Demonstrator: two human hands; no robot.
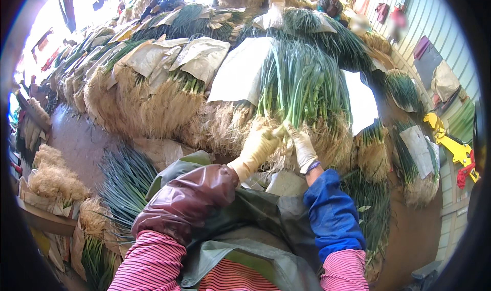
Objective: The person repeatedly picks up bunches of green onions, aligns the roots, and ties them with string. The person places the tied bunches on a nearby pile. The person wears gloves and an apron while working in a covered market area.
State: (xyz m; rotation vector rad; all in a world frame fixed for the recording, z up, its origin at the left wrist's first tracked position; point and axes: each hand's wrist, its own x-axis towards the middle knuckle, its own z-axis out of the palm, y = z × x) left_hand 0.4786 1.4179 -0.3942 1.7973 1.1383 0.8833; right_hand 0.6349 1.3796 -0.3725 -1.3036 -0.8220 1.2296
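A large spread of green onions (307, 81) lies in front of me, leaves pointing away and pale roots toward me. My left hand (258, 147), in a cream glove, is closed around the root end of some stalks. Close beside it, my gloved right hand (303, 147) pinches the white lower part of a green onion (289, 118). Stringy roots (279, 160) hang between and below the hands. The exact number of stalks in each grip is hidden by the gloves.
White sheets (243, 71) cover neighbouring bundles, with more rooty bundles (128, 104) to the left. Another onion pile (128, 183) lies by my left arm. A yellow tool with a red part (452, 147) is at the right wall. A co-worker (331, 4) sits far back.
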